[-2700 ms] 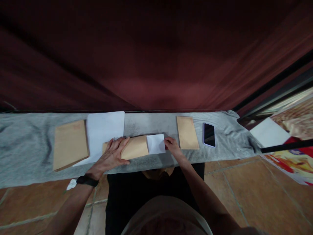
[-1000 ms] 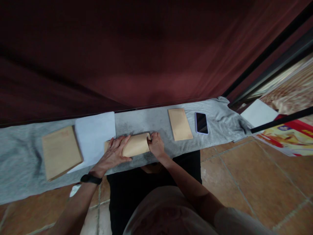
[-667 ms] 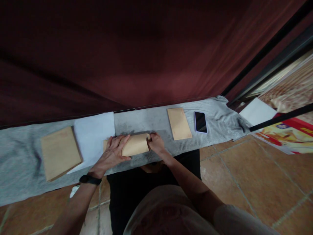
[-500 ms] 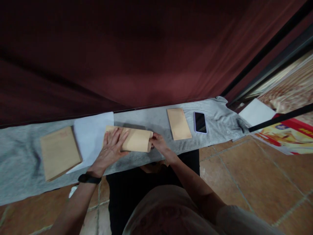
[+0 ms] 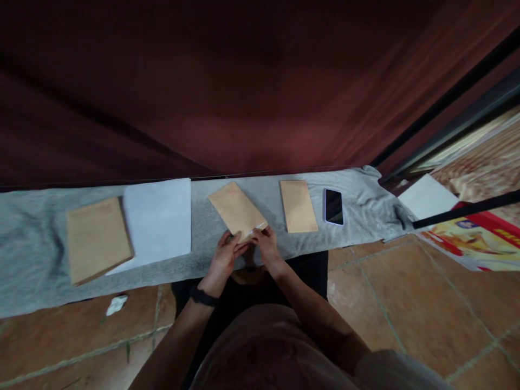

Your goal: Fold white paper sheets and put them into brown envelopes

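A brown paper envelope (image 5: 236, 207) lies slanted over the grey cloth, its near end held up by both hands. My left hand (image 5: 226, 252) pinches the near left corner of that end. At the near right corner, the fingers of my right hand (image 5: 264, 244) are closed on the edge, where a thin white strip shows. To the right lies another brown envelope (image 5: 298, 207), flat and untouched. White paper sheets (image 5: 159, 222) rest to the left, partly under a stack of brown envelopes (image 5: 97, 238).
A phone (image 5: 333, 206) with a dark screen lies right of the flat envelope. The narrow surface is covered by grey cloth (image 5: 361, 216), with a dark red curtain (image 5: 244, 97) behind it. A printed box (image 5: 479, 233) and a white sheet (image 5: 428, 193) are at far right.
The envelope has turned from lying sideways to pointing away from me. My left hand has moved right, from flat on the envelope to gripping its near end beside my right hand.
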`<state>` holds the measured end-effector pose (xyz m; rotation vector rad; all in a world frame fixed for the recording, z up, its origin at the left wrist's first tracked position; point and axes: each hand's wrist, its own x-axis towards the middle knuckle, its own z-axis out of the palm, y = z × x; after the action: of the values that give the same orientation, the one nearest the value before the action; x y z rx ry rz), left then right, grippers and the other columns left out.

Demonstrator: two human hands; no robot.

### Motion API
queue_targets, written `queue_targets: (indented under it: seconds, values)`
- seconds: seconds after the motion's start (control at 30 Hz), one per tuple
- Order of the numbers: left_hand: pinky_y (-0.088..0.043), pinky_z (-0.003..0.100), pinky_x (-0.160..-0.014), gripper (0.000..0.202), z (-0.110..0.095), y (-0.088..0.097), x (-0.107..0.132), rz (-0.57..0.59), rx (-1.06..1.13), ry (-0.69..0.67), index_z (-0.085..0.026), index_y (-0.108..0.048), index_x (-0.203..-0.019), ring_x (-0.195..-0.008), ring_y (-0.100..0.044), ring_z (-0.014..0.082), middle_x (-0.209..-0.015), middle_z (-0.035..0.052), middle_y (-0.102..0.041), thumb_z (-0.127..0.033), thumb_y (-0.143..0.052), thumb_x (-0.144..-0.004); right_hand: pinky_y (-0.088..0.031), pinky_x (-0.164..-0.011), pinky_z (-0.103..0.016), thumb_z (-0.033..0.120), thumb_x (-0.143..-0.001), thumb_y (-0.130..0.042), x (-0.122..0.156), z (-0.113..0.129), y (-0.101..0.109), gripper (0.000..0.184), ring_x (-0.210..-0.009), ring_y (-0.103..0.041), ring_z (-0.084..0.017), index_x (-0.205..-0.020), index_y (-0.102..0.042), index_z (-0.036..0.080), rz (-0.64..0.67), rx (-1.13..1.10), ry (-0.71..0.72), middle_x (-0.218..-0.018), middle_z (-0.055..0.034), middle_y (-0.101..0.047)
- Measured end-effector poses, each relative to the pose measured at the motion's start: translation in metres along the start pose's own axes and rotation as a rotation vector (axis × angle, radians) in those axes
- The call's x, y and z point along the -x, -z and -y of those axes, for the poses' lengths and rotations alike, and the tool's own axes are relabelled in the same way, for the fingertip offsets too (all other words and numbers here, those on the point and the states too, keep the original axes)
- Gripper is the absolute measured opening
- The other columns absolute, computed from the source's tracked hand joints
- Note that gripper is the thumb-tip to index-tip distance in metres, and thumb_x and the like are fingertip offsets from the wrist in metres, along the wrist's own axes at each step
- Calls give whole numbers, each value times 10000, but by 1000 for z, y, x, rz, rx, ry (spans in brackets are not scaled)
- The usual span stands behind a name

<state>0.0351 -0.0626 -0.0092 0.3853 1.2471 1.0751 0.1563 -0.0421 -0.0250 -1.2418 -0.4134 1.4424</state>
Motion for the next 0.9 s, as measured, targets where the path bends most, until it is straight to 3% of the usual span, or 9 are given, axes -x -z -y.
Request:
queue_targets:
  seconds: [0.13, 0.27, 0.33, 0.4, 0.47, 0.57, 0.67, 0.73, 0.9]
  values:
    - [-611, 283, -683, 424, 2, 0, -5, -16, -47, -70, -179, -632, -985, -721, -737, 159, -898, 30, -757, -284, -892, -667, -575, -578, -242, 315, -698, -695, 1, -1, 3, 245, -658, -657, -142, -916, -627, 226, 40, 73, 28, -823, 9, -714]
    - [-561, 249, -557, 407, -2, 13, -7, -21, -173, -77, -173, -644, -953, -580, -684, 137, -776, 5, -733, -294, -881, -645, -543, -515, -249, 382, -718, -706, 3, -2, 17, 251, -569, -603, -138, -880, -609, 216, 57, 224, -18, -694, 37, -631]
    - [-522, 239, -494, 397, -4, 21, -6, -25, -228, -71, -180, -630, -935, -515, -651, 136, -680, -18, -698, -292, -874, -642, -543, -512, -257, 396, -765, -676, 5, -2, 29, 260, -589, -608, -146, -946, -609, 221, 46, 287, 8, -747, 26, -643]
    - [-473, 221, -442, 389, -6, 27, -5, -26, -273, -76, -190, -612, -929, -465, -614, 130, -603, -45, -653, -285, -861, -646, -587, -588, -291, 390, -856, -598, 8, 1, 41, 310, -725, -662, -176, -1122, -605, 231, 10, 478, 183, -938, -25, -693]
    - [-428, 205, -411, 391, -6, 31, -4, -25, -325, -86, -200, -591, -946, -421, -575, 118, -566, -68, -620, -279, -842, -657, -614, -845, -364, 341, -936, -528, 10, 6, 50, 362, -1027, -685, -224, -1269, -589, 213, 6, 721, 439, -1178, -104, -686]
    - [-392, 201, -397, 395, -7, 34, -6, -45, -398, -104, -218, -552, -979, -389, -541, 115, -556, -84, -596, -283, -807, -685, -467, -1146, -434, 276, -1019, -447, 11, 14, 57, 382, -1322, -577, -239, -1360, -600, 195, 205, 1033, 704, -1381, -139, -635]
    - [-391, 230, -409, 371, -8, 39, -6, -71, -528, -109, -231, -533, -1062, -388, -534, 140, -563, -75, -599, -306, -739, -763, -372, -1230, -457, 240, -1042, -458, 10, 18, 59, 392, -1426, -503, -227, -1404, -610, 231, 475, 1238, 801, -1508, -94, -582]
    - [-416, 262, -448, 382, -9, 44, -2, -101, -700, -146, -231, -538, -1144, -432, -570, 173, -587, -53, -618, -316, -703, -809, -334, -1251, -475, 231, -1041, -482, 10, 18, 59, 402, -1452, -480, -231, -1422, -610, 255, 571, 1334, 826, -1542, -68, -561]
    - [-541, 404, -812, 330, -22, 45, 6, -277, -1234, -556, -223, -640, -1186, -921, -722, 307, -944, 110, -738, -452, -563, -961, -309, -1260, -470, 232, -1050, -478, 9, 13, 59, 408, -1445, -495, -235, -1434, -611, 277, 573, 1450, 847, -1542, -55, -565]
